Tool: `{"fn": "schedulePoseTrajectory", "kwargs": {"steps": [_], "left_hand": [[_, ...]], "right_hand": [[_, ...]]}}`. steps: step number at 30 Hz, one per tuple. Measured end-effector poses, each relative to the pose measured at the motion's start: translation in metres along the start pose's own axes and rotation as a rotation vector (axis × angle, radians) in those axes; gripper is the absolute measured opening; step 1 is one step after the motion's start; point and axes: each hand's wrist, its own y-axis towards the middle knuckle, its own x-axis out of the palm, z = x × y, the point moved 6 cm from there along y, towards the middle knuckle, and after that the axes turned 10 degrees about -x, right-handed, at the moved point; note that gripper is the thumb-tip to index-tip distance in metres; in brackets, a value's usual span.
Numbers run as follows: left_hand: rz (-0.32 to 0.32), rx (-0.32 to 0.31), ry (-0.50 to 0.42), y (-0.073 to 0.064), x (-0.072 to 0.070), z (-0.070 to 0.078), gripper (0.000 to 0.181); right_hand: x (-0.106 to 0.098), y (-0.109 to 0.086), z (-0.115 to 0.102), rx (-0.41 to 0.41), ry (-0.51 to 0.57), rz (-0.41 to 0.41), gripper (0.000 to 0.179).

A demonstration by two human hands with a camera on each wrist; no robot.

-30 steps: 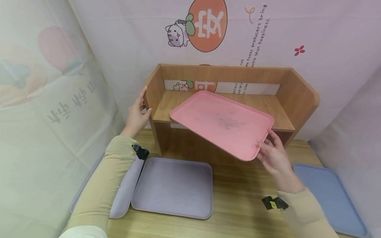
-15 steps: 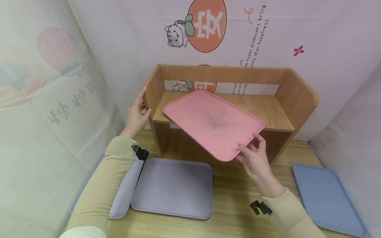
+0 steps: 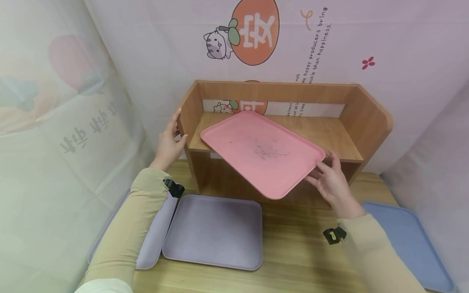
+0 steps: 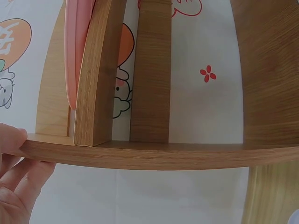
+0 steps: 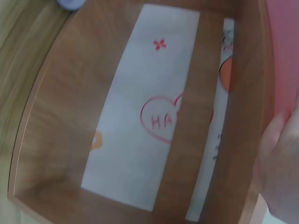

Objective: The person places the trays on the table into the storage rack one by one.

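Note:
A flat pink tray point(image 3: 256, 150) with grey scuffs lies askew on the upper board of a small wooden desk shelf point(image 3: 311, 126), one corner jutting out past the front. At the tray's right edge is my right hand point(image 3: 333, 183), thumb at the rim and fingertips under it. My left hand point(image 3: 168, 146) grips the shelf's left side panel point(image 3: 188, 116). In the left wrist view, the fingers point(image 4: 35, 179) wrap that panel's edge and the pink tray point(image 4: 77, 56) shows edge-on above the board. The right wrist view shows only part of my right hand point(image 5: 285, 158), blurred.
A grey-purple tray point(image 3: 212, 232) lies on the wooden table point(image 3: 293, 260) before the shelf. Left of it, another pale purple tray point(image 3: 152, 240) is partly under my left arm. A blue tray point(image 3: 410, 240) lies at right. Printed cloth point(image 3: 165, 49) hangs behind.
The pink tray has shifted left on the shelf, its right end swinging toward me. My right hand moved left with it, then back right along its edge. My left hand stays put.

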Motion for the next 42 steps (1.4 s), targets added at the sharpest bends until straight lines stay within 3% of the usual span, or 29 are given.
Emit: {"fn": "schedulePoseTrajectory", "kwargs": {"steps": [7, 14, 18, 24, 30, 33, 42], "left_hand": [[-0.004, -0.004, -0.005, 0.0, 0.001, -0.002, 0.086], [0.006, 0.003, -0.005, 0.002, 0.0, -0.002, 0.085], [0.012, 0.015, -0.01, 0.001, 0.0, 0.0, 0.084], [0.018, 0.038, -0.016, 0.0, -0.001, 0.0, 0.081], [0.02, 0.044, -0.024, -0.001, -0.001, 0.0, 0.08], [0.02, 0.043, -0.027, 0.0, -0.001, 0.0, 0.08], [0.013, 0.037, -0.03, -0.001, -0.001, 0.001, 0.079]], "right_hand": [[-0.003, 0.005, 0.001, 0.022, 0.088, -0.039, 0.069], [0.003, -0.01, 0.003, 0.064, 0.139, -0.011, 0.051], [0.007, -0.019, 0.004, 0.085, 0.202, -0.04, 0.038], [0.014, -0.029, 0.009, 0.098, 0.284, -0.19, 0.034], [0.026, -0.04, 0.013, 0.1, 0.361, -0.516, 0.05], [0.031, -0.044, 0.013, 0.123, 0.416, -0.625, 0.055], [0.038, -0.049, 0.018, 0.229, 0.456, -0.673, 0.052]]}}
